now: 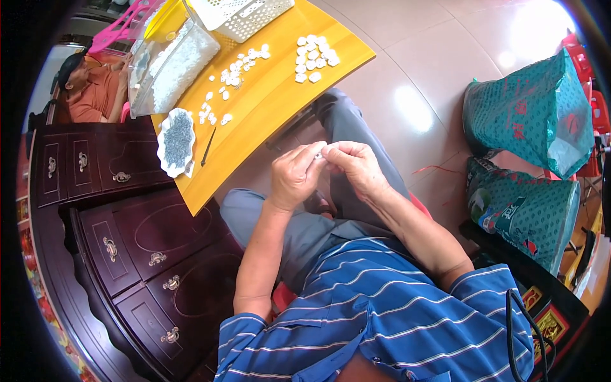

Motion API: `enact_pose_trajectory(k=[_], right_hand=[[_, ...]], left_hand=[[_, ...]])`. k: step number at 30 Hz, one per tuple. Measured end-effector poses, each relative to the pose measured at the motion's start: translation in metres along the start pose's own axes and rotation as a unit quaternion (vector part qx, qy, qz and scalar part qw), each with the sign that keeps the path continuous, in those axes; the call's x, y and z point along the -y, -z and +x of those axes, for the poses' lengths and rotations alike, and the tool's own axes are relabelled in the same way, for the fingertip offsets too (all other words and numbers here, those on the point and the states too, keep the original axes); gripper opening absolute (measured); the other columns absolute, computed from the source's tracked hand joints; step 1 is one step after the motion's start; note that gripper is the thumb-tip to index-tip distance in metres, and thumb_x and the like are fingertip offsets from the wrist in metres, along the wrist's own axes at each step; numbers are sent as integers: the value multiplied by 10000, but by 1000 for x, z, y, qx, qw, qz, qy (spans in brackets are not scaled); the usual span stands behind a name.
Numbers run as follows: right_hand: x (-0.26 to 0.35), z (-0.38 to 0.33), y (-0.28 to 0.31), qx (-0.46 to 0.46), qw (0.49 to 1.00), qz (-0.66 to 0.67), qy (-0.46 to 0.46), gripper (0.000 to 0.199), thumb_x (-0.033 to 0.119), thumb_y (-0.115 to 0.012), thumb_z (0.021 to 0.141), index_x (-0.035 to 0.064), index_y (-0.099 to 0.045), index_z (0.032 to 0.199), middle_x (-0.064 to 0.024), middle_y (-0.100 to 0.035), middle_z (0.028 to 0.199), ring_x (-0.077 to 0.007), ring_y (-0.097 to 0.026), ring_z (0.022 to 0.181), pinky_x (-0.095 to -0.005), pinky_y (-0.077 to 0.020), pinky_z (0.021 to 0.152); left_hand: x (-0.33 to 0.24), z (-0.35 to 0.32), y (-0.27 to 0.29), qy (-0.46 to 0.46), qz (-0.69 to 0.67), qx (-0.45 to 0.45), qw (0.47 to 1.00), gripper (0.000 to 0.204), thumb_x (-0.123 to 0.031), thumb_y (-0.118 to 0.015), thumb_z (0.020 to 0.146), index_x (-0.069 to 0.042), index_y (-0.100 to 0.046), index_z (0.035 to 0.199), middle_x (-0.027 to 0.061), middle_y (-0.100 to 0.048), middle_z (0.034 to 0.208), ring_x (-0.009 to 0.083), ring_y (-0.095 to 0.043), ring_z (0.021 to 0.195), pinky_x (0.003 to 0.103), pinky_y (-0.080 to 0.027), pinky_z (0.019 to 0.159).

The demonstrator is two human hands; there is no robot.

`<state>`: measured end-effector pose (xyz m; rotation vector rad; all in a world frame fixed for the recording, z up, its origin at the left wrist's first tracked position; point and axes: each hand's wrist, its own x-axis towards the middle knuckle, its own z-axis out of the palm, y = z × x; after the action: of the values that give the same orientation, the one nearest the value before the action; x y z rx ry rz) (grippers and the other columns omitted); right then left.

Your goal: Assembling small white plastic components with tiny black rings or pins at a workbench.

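My left hand point(293, 175) and my right hand point(358, 167) meet above my lap, in front of the table's near edge. The fingertips of both are pinched on a small white piece point(319, 155). Most of that piece is hidden by the fingers. On the yellow wooden table point(280, 105) lie similar small white pieces: a tight group point(312, 58) near the right corner and a looser scatter point(235, 73) in the middle. Dark tweezers point(208, 148) rest beside a white scalloped dish point(161, 149) of tiny grey parts point(177, 139).
A clear bin point(143, 102) of white parts point(184, 70) and a white perforated basket point(251, 22) occupy the table's far end. Dark wooden cabinets point(153, 254) line the left. Two green sacks point(515, 108) stand at right. Someone in orange point(95, 99) sits at far left.
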<state>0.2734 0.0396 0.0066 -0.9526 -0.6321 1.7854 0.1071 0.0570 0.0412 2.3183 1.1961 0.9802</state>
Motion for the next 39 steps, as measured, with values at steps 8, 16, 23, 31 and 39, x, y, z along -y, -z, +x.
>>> enact_pose_trajectory(k=[8,16,23,31,39], right_hand=[[0,2,-2,-10,1000,-21,15,148,174,-708,974,43,-774,995,-10,-731,893,-69,-616,783,-238,-481,733],[-4,1,0,-17,998,-59,18,164,169,-696,990,21,-766,1003,-4,-722,909,-63,-609,815,-239,-489,766],[-3,3,-4,-30,996,-75,32,232,190,-665,988,-27,-747,987,-31,-717,881,-87,-628,818,-261,-509,752],[6,-3,-14,-41,998,-37,-33,164,165,-683,1002,19,-757,1010,2,-717,913,-54,-590,800,-229,-476,749],[-21,12,5,-47,992,-105,45,173,194,-676,1009,37,-744,987,19,-701,886,-48,-571,763,-208,-454,725]], left_hand=[[2,1,-1,37,-39,-3,999,258,-55,-770,872,-16,-723,1123,159,-747,982,287,-747,863,340,-585,744],[3,-5,-3,56,-57,0,997,281,-42,-758,882,-16,-722,1160,154,-759,1010,261,-755,892,326,-592,774],[4,-5,-4,72,-84,-16,994,215,-71,-742,905,-25,-733,1115,165,-756,1012,316,-753,895,364,-594,759],[11,-9,0,71,-73,-9,995,226,-89,-738,898,-26,-729,1115,150,-755,1004,331,-740,872,382,-589,756],[3,-4,5,58,-24,-12,998,244,-56,-772,846,-58,-737,1087,104,-722,1024,289,-724,828,357,-587,726]])
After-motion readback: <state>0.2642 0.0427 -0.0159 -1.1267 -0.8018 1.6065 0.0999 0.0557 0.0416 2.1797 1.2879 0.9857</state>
